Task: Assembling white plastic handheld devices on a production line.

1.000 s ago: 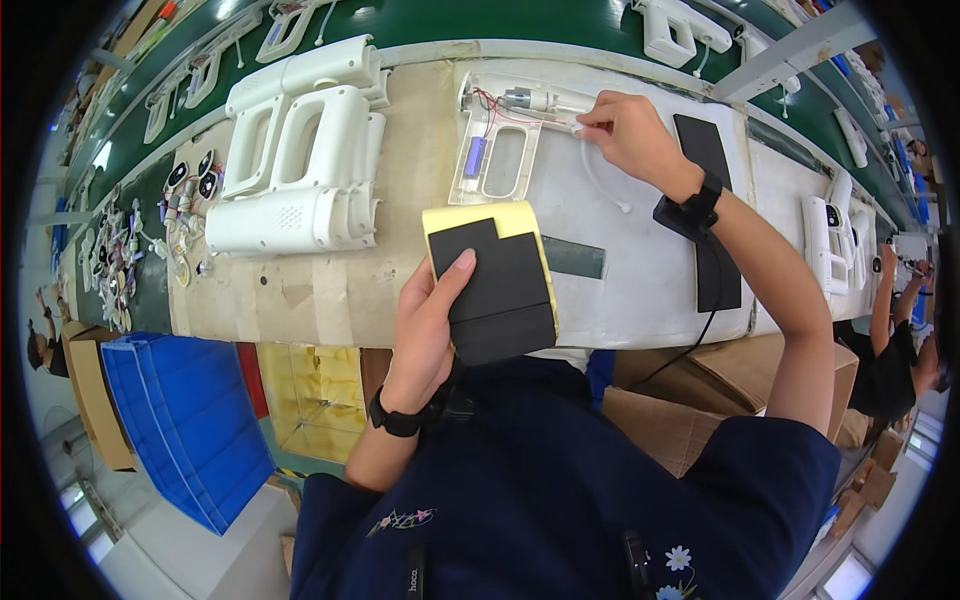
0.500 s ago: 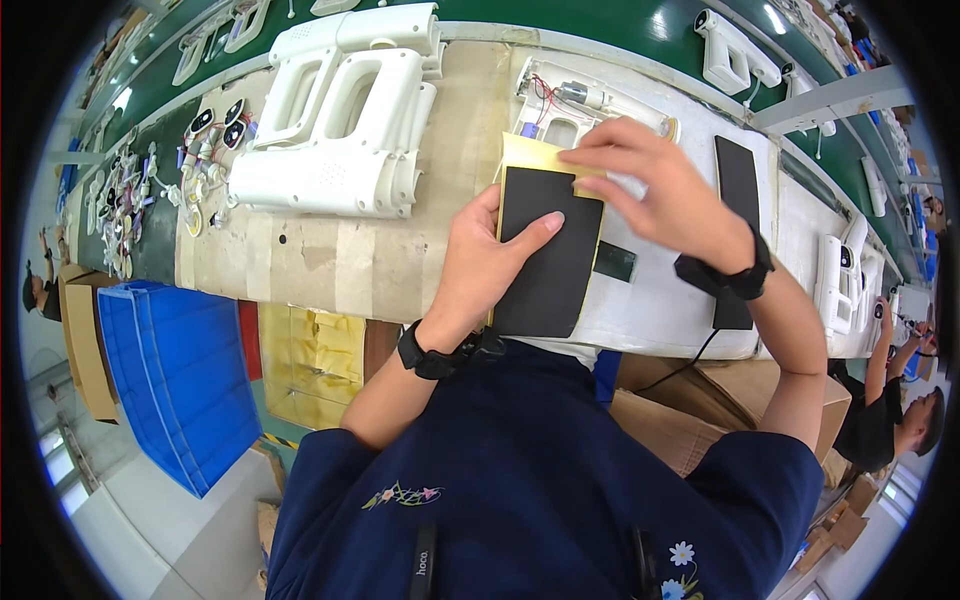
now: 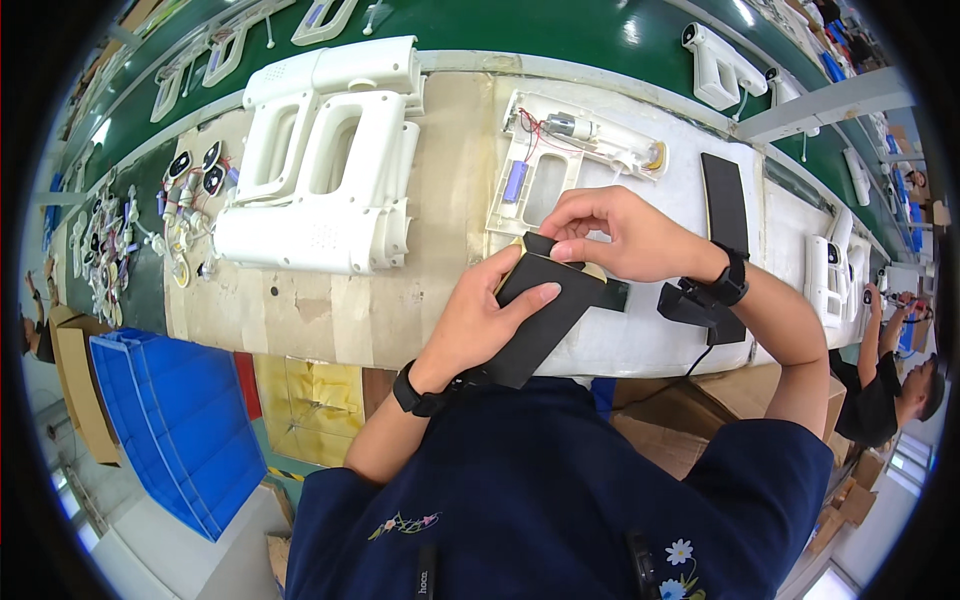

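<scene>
A black foam sheet (image 3: 545, 325) with yellow backing paper is tilted over the near edge of the bench. My left hand (image 3: 478, 325) grips its left side, thumb across the dark face. At its top edge, my right hand (image 3: 630, 235) pinches a small black foam piece (image 3: 538, 243) against the yellow backing. Just beyond the hands lies an open white housing half (image 3: 497, 213) with a motor (image 3: 568, 125), red wires and a blue cell (image 3: 515, 182). A small dark piece (image 3: 613, 295) rests beside the sheet, partly covered.
Stacked white housings (image 3: 300, 240) stand left of the hands, with loose wired parts (image 3: 110, 250) farther left. Another black foam strip (image 3: 725, 200) lies at right. A blue bin (image 3: 170, 430) is below the bench. A green conveyor (image 3: 560, 30) runs behind; a person (image 3: 890, 400) works at far right.
The foam sheet has come nearer and tilted, its lower end toward my body. My right hand has moved down with it, from the yellow backing to a small black piece at the top edge.
</scene>
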